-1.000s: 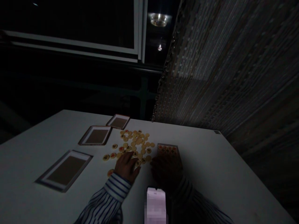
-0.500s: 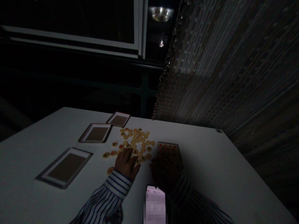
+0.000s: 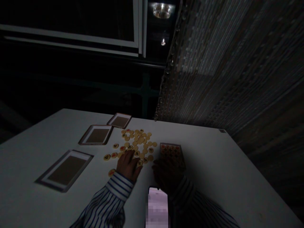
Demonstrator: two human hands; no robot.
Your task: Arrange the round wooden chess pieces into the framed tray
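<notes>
Several round yellow game pieces (image 3: pixel 139 142) with red and black marks lie scattered on a white table (image 3: pixel 47 133). My left hand (image 3: pixel 128 165) rests on the near edge of the pile, fingers stretched flat over the pieces. My right hand (image 3: pixel 167 172) is in deep shadow at the near end of a dark tray (image 3: pixel 172 151) that holds several red-marked pieces; its fingers cannot be made out. Both sleeves are striped.
Three flat rectangular trays with white rims lie to the left: a large one (image 3: pixel 65 169), a middle one (image 3: pixel 96 134) and a small one (image 3: pixel 119 120). A lit phone (image 3: pixel 158 207) stands at the bottom edge. A beaded curtain (image 3: pixel 225 69) hangs behind the table.
My left hand has shifted slightly over the pieces; the view has drifted a little. Nothing else has visibly moved.
</notes>
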